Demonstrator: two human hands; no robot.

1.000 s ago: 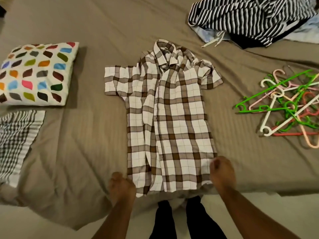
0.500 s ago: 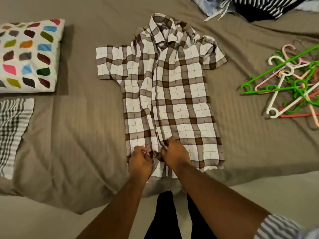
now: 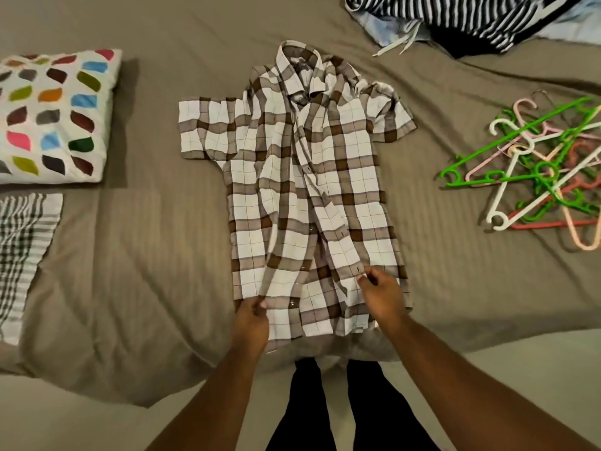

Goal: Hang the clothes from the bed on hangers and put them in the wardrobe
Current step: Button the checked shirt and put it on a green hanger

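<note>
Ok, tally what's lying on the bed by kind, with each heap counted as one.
plaid shirt, spread flat: 1
patterned pillow: 1
checked cloth at the left edge: 1
heap of striped clothes: 1
pile of plastic hangers (green, white, pink, red; too tangled to count singly): 1
Total: 5

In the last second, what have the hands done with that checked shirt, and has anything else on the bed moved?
The hands left the hem corners, met at the shirt's middle, then drew apart: the left hand pinches the left front edge, the right hand the right one. The lower front now gapes open. The hangers, pillow and striped clothes lie as before.
</note>
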